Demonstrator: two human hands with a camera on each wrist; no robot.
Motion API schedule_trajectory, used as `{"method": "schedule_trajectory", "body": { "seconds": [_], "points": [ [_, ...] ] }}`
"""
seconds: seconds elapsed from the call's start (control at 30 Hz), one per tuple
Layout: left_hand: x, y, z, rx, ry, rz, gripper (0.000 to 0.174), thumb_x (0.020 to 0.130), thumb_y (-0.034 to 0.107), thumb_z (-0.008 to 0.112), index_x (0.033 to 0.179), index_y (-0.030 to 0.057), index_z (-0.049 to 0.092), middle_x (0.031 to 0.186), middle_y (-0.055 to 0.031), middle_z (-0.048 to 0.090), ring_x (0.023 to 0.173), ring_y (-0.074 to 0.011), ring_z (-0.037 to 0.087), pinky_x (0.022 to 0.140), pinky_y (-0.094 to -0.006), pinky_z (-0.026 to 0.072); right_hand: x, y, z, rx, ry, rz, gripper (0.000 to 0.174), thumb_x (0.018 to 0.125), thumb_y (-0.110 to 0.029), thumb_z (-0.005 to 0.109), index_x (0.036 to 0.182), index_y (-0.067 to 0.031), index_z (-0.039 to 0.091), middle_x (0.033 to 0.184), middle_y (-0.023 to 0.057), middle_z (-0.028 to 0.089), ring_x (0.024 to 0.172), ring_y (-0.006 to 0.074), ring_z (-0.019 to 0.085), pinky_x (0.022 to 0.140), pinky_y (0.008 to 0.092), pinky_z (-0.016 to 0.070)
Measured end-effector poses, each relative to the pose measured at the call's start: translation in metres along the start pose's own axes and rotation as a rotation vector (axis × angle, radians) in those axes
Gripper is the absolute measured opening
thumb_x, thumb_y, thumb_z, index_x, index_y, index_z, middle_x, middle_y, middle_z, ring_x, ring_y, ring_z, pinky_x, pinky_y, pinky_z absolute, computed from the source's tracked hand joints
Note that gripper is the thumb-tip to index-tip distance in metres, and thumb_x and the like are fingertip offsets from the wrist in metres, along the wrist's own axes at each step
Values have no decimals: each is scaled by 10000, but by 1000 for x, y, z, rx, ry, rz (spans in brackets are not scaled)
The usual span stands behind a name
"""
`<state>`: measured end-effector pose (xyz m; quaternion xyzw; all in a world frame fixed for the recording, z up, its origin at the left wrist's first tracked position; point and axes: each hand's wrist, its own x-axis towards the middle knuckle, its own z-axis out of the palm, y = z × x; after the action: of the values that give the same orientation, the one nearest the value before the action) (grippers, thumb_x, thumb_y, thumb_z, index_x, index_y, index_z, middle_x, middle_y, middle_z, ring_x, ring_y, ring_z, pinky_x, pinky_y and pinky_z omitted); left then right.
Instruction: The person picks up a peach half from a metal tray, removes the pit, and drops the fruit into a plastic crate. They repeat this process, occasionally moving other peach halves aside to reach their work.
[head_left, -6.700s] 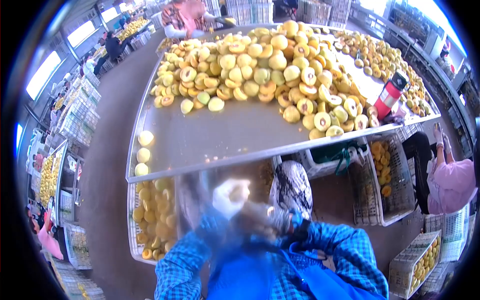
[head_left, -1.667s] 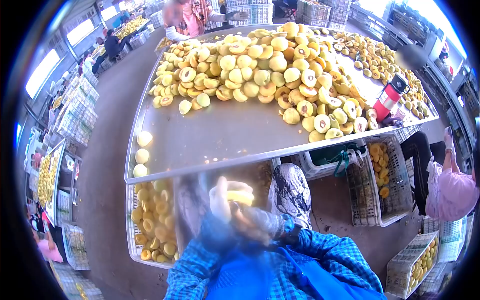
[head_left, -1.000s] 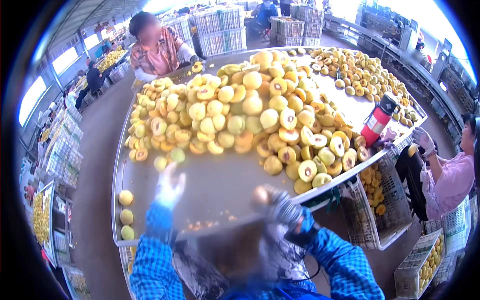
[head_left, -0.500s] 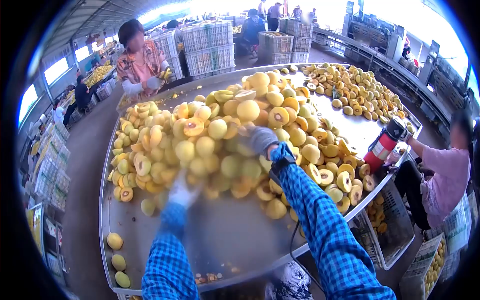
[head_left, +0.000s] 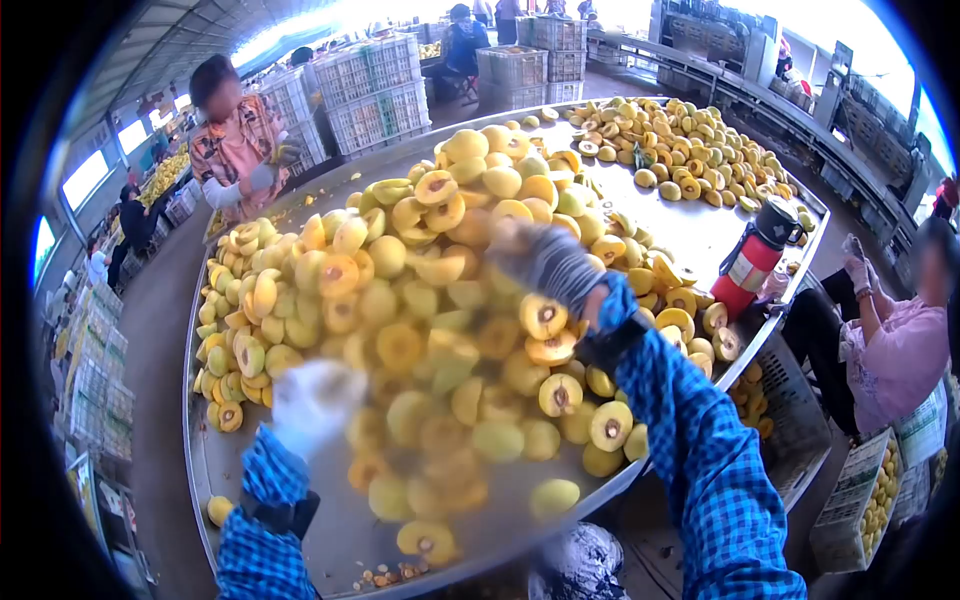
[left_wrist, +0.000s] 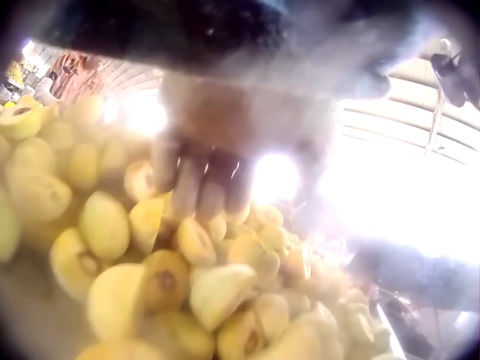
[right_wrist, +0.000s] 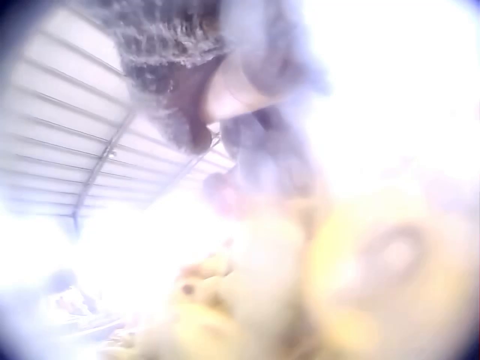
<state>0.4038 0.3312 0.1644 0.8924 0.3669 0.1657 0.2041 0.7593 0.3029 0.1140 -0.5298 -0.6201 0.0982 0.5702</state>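
Halved yellow fruit [head_left: 400, 345] lies heaped on the metal table [head_left: 240, 470], some with brown hollows or pits, and blurred pieces spread down to the near edge. The white-gloved left hand [head_left: 315, 400] is at the heap's left front. In the left wrist view, that hand [left_wrist: 206, 161] has its fingers extended down against fruit [left_wrist: 195, 240]. Over the heap's middle, the grey-gloved right hand [head_left: 550, 265] reaches in, fingers blurred. The right wrist view shows this hand [right_wrist: 251, 97] with a pale stretch near its fingers, too washed out to identify, above blurred fruit [right_wrist: 262, 262].
A red flask [head_left: 755, 255] stands at the table's right edge. One person [head_left: 240, 150] is behind the table at left, another [head_left: 895, 345] sits at right. Crates [head_left: 370, 90] are stacked behind; a fruit crate [head_left: 855, 510] is at lower right.
Fruit has slid from the heap toward the near edge, covering bare tabletop. The left hand has moved left and down; the right remains over the heap, slightly nearer its right side. The head view has shifted.
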Motion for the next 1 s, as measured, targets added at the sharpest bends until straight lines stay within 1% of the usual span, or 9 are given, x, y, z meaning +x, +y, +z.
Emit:
{"method": "schedule_trajectory", "body": {
  "seconds": [0.07,0.23,0.33,0.47,0.5,0.6,0.73,0.83,1.0],
  "points": [
    [61,10,-2,-144,229,144,276,819,177,636,1044,19,609,965,-109,654,787,-178,640,692,-296,505,25,16,-52,-224,117,40,114,833,-179,571,904,-100,613,821,121,618,787,311,608,709,392,487],
    [213,67,24,48,429,432,361,823,217,632,1131,39,573,1144,-139,592,1086,-239,558,911,-332,444,50,46,-108,-540,-96,133,258,847,-284,522,1013,-101,596,1064,126,583,951,339,566,792,405,474],
    [276,87,47,450,170,298,550,784,435,589,1208,90,525,1191,-178,559,1111,-295,533,939,-369,421,64,74,-104,-559,-111,99,386,857,-340,522,1156,-101,575,1112,164,588,1003,348,568,848,401,465],
    [306,87,77,449,99,-1,660,772,460,581,1267,41,458,1138,-190,593,1072,-313,563,927,-377,427,76,116,-104,-601,-131,182,419,820,-365,580,1111,-63,583,960,199,631,922,351,602,810,404,470],
    [316,84,70,493,14,-18,645,769,465,588,1222,13,498,1112,-199,604,1056,-309,575,910,-377,437,78,79,-114,-576,-274,384,435,810,-370,597,1111,-57,580,1015,195,624,937,353,598,796,402,473],
    [326,84,52,222,-231,-76,616,764,493,604,1150,13,583,1136,-205,593,1055,-298,578,915,-355,433,65,121,-110,-658,-307,126,491,827,-363,580,1229,-88,514,1046,182,622,938,329,608,808,391,473],
    [314,86,60,400,-282,72,651,783,465,606,1249,18,522,1243,-192,537,1173,-286,503,997,-347,372,53,131,-107,-694,-278,-56,529,891,-401,476,1319,-92,430,980,163,646,892,312,626,810,381,474],
    [309,85,62,130,-303,88,653,788,470,606,1282,54,502,1268,-177,527,1189,-277,491,1021,-343,354,55,93,-102,-446,-329,482,524,903,-443,457,1265,-64,480,922,175,653,845,305,636,784,387,476],
    [322,75,57,297,-372,111,567,840,407,571,1254,23,519,1216,-184,565,1163,-284,512,1013,-329,351,54,83,-105,-186,-293,515,425,913,-389,485,1223,-101,525,1014,171,640,913,294,624,794,384,474]
  ]
}}
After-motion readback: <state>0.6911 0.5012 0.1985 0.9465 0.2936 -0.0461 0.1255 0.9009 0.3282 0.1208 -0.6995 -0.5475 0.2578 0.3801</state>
